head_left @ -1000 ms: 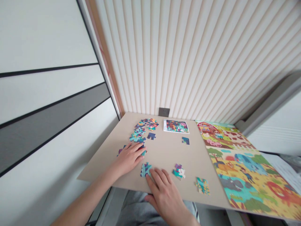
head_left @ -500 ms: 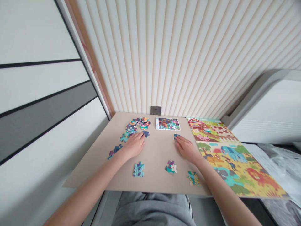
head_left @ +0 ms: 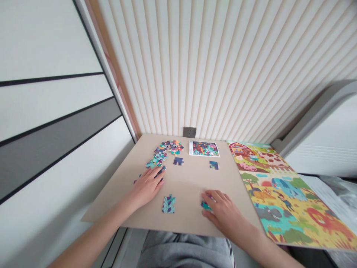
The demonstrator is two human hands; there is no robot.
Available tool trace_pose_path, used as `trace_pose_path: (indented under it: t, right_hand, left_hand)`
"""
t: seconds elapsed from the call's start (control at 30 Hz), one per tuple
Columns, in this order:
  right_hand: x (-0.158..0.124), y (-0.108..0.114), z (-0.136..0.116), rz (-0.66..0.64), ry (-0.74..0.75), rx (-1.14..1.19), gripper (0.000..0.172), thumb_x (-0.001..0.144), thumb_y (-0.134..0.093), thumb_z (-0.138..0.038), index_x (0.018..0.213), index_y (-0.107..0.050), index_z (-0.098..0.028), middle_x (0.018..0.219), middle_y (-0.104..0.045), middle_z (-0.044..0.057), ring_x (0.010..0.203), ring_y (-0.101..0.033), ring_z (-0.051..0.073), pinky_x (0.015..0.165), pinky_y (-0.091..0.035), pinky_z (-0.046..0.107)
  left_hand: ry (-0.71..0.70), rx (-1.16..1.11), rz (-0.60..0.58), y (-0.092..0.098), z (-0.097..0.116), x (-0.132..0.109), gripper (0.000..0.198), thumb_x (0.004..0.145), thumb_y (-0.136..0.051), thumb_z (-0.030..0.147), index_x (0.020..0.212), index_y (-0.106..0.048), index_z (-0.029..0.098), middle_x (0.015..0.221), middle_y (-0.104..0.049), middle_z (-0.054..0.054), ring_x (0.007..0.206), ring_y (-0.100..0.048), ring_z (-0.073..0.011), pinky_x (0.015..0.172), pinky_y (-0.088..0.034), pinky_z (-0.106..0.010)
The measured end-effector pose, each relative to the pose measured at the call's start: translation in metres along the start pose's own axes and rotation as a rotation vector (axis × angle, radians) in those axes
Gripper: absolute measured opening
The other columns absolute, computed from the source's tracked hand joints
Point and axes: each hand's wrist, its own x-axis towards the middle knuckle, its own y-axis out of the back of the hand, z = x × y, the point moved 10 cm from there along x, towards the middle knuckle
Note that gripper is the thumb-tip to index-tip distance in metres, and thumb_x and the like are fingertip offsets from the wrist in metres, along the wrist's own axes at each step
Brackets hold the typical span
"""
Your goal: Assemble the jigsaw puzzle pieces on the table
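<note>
My left hand (head_left: 149, 186) rests on the left part of the table, its fingers bent over a dark blue puzzle piece (head_left: 162, 169) whose edge shows at the fingertips. My right hand (head_left: 223, 210) is low on the right, thumb and fingers around a teal and purple puzzle piece (head_left: 205, 205), mostly covered. A dark blue corner-side piece (head_left: 178, 161) lies beyond my left hand. Another blue piece (head_left: 214, 165) lies farther right. Between the hands, nearer me, is a light teal piece (head_left: 169, 204) with purple shapes.
A heap of puzzle pieces (head_left: 164, 150) lies at the back left of the beige table (head_left: 189, 182). Behind stands a picture card (head_left: 205, 149) lying flat. Farm (head_left: 256, 158) and safari (head_left: 290, 204) picture boards cover the right side. A ribbed wall (head_left: 189, 74) borders the back.
My left hand has left the dark blue piece and moved nearer me to another one. My right hand has released its blue piece and come down onto the teal and purple piece.
</note>
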Motion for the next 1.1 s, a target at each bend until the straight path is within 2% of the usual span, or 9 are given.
trace_pose_path:
  t: [0.1,0.2,0.33,0.47,0.6,0.73,0.9,1.0,1.1]
  right_hand:
    - [0.011,-0.001,-0.008,-0.014,0.061,0.033,0.046,0.089,-0.067,-0.017,0.134,-0.061,-0.021,0.123,-0.068,0.012,0.114,-0.064,0.027,0.097,-0.054,0.039]
    - [0.042,0.009,-0.021,0.008,0.135,0.075,0.047,0.091,-0.063,-0.018,0.138,-0.058,-0.019,0.123,-0.067,0.012,0.116,-0.062,0.026,0.101,-0.050,0.037]
    - [0.120,0.017,-0.042,0.053,0.188,0.044,0.045,0.094,-0.061,-0.024,0.138,-0.059,-0.018,0.128,-0.066,0.014,0.121,-0.059,0.027,0.106,-0.044,0.041]
    - [0.209,0.001,-0.059,0.064,0.205,0.043,0.041,0.093,-0.061,-0.024,0.134,-0.062,-0.017,0.129,-0.066,0.014,0.121,-0.060,0.027,0.105,-0.044,0.040]
    - [0.253,-0.018,-0.072,0.052,0.276,0.051,0.039,0.093,-0.063,-0.024,0.132,-0.063,-0.020,0.129,-0.068,0.010,0.123,-0.061,0.024,0.107,-0.043,0.036]
    - [0.238,-0.020,-0.056,0.081,0.286,0.044,0.033,0.100,-0.056,-0.026,0.132,-0.062,-0.019,0.137,-0.064,0.013,0.130,-0.057,0.026,0.111,-0.040,0.041]
    - [0.186,-0.020,-0.027,0.064,0.336,0.022,0.034,0.103,-0.053,-0.032,0.134,-0.063,-0.023,0.140,-0.063,0.012,0.134,-0.055,0.023,0.115,-0.036,0.041]
    - [0.161,-0.016,0.001,0.088,0.304,0.006,0.041,0.104,-0.051,-0.035,0.143,-0.057,-0.026,0.149,-0.057,0.009,0.140,-0.049,0.022,0.120,-0.032,0.041]
    - [0.138,-0.004,0.056,0.170,0.119,-0.023,0.040,0.105,-0.043,-0.026,0.140,-0.060,-0.021,0.146,-0.058,0.014,0.136,-0.053,0.026,0.116,-0.039,0.046]
  left_hand:
    - [-0.015,-0.038,-0.024,-0.005,-0.013,-0.010,0.046,0.106,-0.038,0.034,0.149,-0.052,0.025,0.157,-0.046,-0.010,0.141,-0.047,-0.0301,0.119,-0.039,-0.050]
    - [-0.012,-0.061,-0.009,-0.004,-0.027,-0.007,0.047,0.105,-0.038,0.032,0.150,-0.049,0.025,0.157,-0.046,-0.009,0.141,-0.047,-0.0280,0.119,-0.039,-0.048]
    - [-0.007,-0.044,0.020,-0.004,-0.040,0.006,0.048,0.103,-0.041,0.031,0.150,-0.048,0.022,0.153,-0.049,-0.011,0.137,-0.050,-0.0290,0.117,-0.041,-0.049]
    - [0.023,0.016,0.066,-0.008,-0.052,0.026,0.046,0.101,-0.045,0.031,0.145,-0.054,0.021,0.151,-0.050,-0.012,0.137,-0.050,-0.0304,0.114,-0.043,-0.049]
    - [0.051,0.038,0.115,-0.007,-0.063,0.042,0.045,0.101,-0.043,0.027,0.143,-0.055,0.019,0.146,-0.055,-0.014,0.134,-0.052,-0.0292,0.112,-0.044,-0.049]
    - [0.047,0.048,0.165,0.006,-0.054,0.045,0.043,0.103,-0.041,0.026,0.141,-0.057,0.017,0.141,-0.058,-0.016,0.133,-0.052,-0.0312,0.116,-0.038,-0.054]
    - [-0.156,0.029,0.192,0.023,0.013,0.049,0.040,0.104,-0.041,0.027,0.139,-0.058,0.018,0.138,-0.060,-0.014,0.137,-0.050,-0.0294,0.122,-0.032,-0.052]
    - [-0.213,0.011,0.155,0.014,0.045,0.056,0.042,0.104,-0.040,0.027,0.141,-0.056,0.014,0.143,-0.057,-0.015,0.139,-0.048,-0.0289,0.122,-0.033,-0.050]
    - [-0.201,-0.023,0.116,-0.003,0.053,0.065,0.042,0.104,-0.040,0.030,0.139,-0.058,0.013,0.147,-0.056,-0.017,0.140,-0.048,-0.0293,0.121,-0.035,-0.050]
